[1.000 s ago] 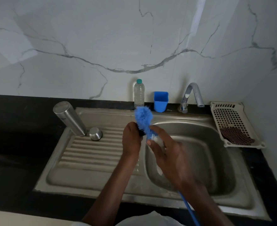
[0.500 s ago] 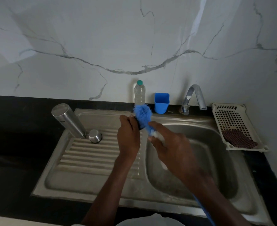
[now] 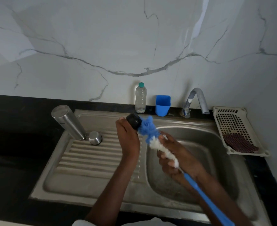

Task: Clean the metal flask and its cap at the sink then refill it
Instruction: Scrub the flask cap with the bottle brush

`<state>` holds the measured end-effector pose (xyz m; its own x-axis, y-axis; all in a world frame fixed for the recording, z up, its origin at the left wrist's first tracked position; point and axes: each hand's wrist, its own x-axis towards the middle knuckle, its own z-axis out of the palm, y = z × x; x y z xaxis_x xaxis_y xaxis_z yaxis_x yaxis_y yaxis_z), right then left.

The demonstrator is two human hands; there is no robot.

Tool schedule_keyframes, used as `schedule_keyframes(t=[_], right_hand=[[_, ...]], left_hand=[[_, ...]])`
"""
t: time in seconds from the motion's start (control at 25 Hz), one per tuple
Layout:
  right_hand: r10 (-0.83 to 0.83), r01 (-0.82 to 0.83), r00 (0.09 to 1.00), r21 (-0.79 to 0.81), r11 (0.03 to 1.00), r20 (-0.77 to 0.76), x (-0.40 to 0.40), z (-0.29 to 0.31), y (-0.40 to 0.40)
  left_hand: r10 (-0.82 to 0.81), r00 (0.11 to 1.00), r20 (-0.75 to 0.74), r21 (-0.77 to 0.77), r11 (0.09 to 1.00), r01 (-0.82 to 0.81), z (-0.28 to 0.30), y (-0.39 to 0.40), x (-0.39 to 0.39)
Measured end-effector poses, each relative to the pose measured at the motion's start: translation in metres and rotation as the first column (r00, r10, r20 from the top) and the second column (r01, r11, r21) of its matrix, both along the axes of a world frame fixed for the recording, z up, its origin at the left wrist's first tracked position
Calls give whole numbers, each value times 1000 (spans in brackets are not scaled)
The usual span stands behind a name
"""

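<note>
Centre frame, left hand (image 3: 128, 136) grips the black cap (image 3: 134, 122); right hand (image 3: 180, 158) holds the bottle brush (image 3: 152, 135), its long axis slanting up-left into the cap; metal flask (image 3: 68, 122) stands upper left

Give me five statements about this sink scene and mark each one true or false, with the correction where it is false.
1. The left hand holds a black cap. True.
2. The right hand grips the bottle brush by the far end of its blue handle. False: it grips around the white bristles, close to the brush head.
3. The metal flask stands upside down on the drainboard. True, its mouth end is down.
4. The faucet is pouring water into the basin. False: no stream is visible.
5. The blue cup sits inside the white basket. False: it stands at the wall between the plastic bottle and the faucet.
</note>
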<state>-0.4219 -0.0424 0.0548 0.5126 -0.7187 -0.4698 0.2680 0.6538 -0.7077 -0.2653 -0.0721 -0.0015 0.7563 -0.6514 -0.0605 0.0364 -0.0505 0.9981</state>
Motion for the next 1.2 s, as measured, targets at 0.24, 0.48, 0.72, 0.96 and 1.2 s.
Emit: schedule_keyframes(t=[0.24, 0.48, 0.72, 0.96, 1.2], right_hand=[[-263, -85, 819, -561, 823, -510, 9, -17, 9], [-305, -285, 664, -607, 741, -683, 18, -7, -2], [-164, -139, 823, -473, 870, -544, 48, -1, -8], [-25, -141, 918, 385, 912, 396, 67, -21, -6], [-40, -206, 846, 395, 895, 532, 64, -31, 12]], left_hand=[[-100, 965, 241, 227, 973, 44, -13, 4, -3], [-245, 968, 49, 185, 955, 232, -27, 4, 15], [-347, 853, -390, 32, 920, 389, -9, 12, 52], [-404, 915, 12, -121, 907, 402, -23, 21, 93], [-363, 929, -69, 10, 931, 365, -47, 25, 139]])
